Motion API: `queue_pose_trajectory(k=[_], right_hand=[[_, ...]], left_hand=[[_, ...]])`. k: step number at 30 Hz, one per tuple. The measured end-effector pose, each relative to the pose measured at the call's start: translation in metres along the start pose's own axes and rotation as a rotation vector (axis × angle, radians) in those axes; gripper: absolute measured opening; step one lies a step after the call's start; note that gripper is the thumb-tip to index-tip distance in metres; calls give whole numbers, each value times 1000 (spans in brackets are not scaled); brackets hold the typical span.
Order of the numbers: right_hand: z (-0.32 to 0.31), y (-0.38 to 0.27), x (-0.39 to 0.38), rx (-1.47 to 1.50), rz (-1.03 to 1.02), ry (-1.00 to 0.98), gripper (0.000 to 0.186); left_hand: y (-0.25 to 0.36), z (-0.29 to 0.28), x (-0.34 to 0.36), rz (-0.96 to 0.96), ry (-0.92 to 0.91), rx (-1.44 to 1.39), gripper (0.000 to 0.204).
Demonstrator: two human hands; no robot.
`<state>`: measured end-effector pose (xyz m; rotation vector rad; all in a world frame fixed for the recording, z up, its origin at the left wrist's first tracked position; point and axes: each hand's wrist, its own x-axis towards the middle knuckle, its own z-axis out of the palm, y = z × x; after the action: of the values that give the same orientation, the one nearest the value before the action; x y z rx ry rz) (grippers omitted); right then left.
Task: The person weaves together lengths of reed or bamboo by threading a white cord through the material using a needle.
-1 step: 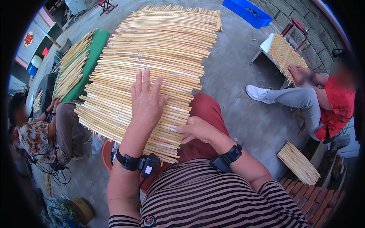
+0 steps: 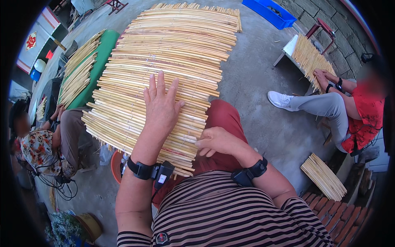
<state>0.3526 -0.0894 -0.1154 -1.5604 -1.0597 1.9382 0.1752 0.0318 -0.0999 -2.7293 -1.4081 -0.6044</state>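
A wide mat of pale straw-coloured reed sticks (image 2: 168,53), laid side by side and bound with thin cross strings, spreads away in front of me. Its near end lies over my lap. My left hand (image 2: 161,113) rests flat on the mat's near half, palm down with the fingers spread. At the mat's near right edge is my right hand (image 2: 222,142), its fingertips against the stick ends and its fingers loosely bent and apart. No stick shows inside its grasp, though the fingers' undersides are partly hidden.
On the left, a person sits by a green-covered table (image 2: 108,47) with reed sticks (image 2: 78,78). Another person at right handles a smaller reed mat (image 2: 310,57) on a low table. A blue crate (image 2: 269,14), a reed bundle (image 2: 324,177), an orange bucket (image 2: 116,166) and a potted plant (image 2: 66,228) stand around.
My right hand has shifted slightly right, its fingers drawing off the mat's surface toward the stick ends. The left hand stays flat. The person at right has moved their hands over their mat.
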Motion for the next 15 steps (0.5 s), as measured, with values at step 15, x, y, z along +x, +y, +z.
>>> queue_pose_trajectory(k=[15], right_hand=[[-34,-11,42,-905,-993,832,12]], left_hand=[[-2,34,-7,-55,-28,-26,77]])
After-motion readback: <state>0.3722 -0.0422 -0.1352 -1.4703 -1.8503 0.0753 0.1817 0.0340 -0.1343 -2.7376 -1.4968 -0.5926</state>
